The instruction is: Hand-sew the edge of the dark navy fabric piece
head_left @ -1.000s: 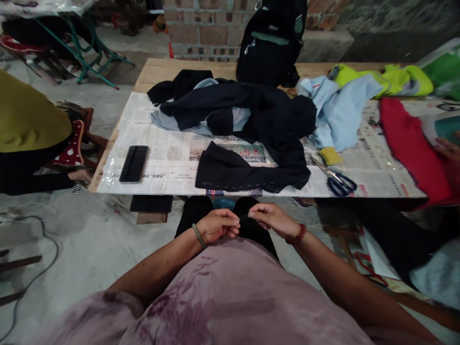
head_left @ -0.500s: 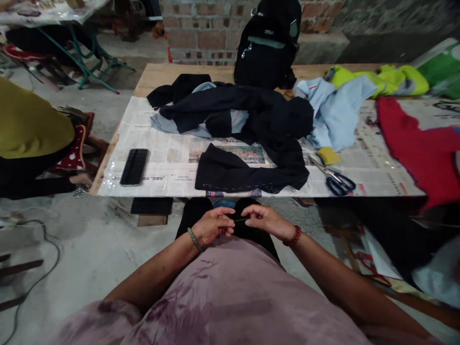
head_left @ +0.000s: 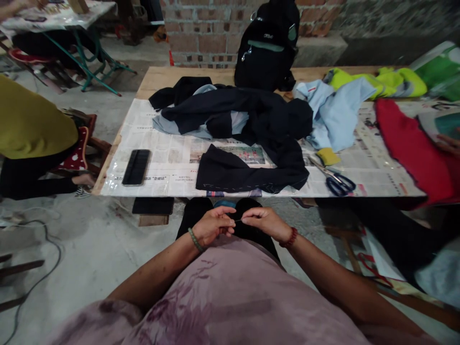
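Observation:
Over my lap, just in front of the table edge, my left hand (head_left: 215, 224) pinches one end of a thin, straight sliver that looks like a needle (head_left: 238, 220). At its other end the thumb and forefinger of my right hand (head_left: 264, 221) are closed on it. Whether a thread runs from it is too fine to make out. Beyond my hands, on the table, lies a dark garment (head_left: 247, 175) with a line of white stitches along its near edge. Scissors with dark blue handles (head_left: 339, 183) rest to its right, beside a small yellow piece (head_left: 328, 156).
Newspaper covers the table (head_left: 168, 160), with a phone (head_left: 136, 167) at its left. A black backpack (head_left: 268, 52), a light blue garment (head_left: 334, 115) and red cloth (head_left: 409, 148) lie farther off. A co-worker's hand (head_left: 449, 143) is at the right; another person (head_left: 32, 120) sits left.
My right thumb and forefinger have come together on the needle, and the hand has tilted slightly. At the right, the red cloth has shifted and a co-worker's hand shows. My left hand stays put.

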Motion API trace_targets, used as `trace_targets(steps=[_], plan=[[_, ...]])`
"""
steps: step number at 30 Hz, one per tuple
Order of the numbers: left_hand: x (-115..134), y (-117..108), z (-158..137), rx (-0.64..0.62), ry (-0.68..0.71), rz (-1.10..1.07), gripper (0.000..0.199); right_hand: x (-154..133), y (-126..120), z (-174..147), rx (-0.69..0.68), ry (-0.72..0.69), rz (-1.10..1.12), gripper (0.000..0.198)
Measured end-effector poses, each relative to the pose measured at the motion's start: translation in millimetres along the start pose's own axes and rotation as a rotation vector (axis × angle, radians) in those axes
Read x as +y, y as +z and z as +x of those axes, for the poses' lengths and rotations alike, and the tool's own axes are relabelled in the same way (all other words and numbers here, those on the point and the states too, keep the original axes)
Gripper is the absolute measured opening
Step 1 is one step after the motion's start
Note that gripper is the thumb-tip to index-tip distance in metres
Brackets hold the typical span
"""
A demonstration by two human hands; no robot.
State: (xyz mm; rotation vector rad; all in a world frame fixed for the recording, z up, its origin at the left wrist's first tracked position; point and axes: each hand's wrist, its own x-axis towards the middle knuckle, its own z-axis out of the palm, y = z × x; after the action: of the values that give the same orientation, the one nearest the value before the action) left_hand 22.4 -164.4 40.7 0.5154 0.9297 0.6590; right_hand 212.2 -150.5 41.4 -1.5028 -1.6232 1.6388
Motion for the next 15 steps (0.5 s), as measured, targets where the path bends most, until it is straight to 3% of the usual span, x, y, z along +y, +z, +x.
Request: trace_targets(steps=[7,11,15], plan=[[0.8,0.0,-4.9,0.021,-0.039,0.026,0.045,-4.2,1.9,-4.2,0.087,-0.031,0.008,0.024],[1.2,-12.2,-7.4,0.173,0.008,0.132,0.043,-4.3,-3.4,-6.5,0.093,-0.018,-0.002,0.028],[16.4,-8.2,-28.0,0.277,0.137,0.214,0.023,-9.3,-8.3,-11.0,0.074,-0.034,0.002,0.028]])
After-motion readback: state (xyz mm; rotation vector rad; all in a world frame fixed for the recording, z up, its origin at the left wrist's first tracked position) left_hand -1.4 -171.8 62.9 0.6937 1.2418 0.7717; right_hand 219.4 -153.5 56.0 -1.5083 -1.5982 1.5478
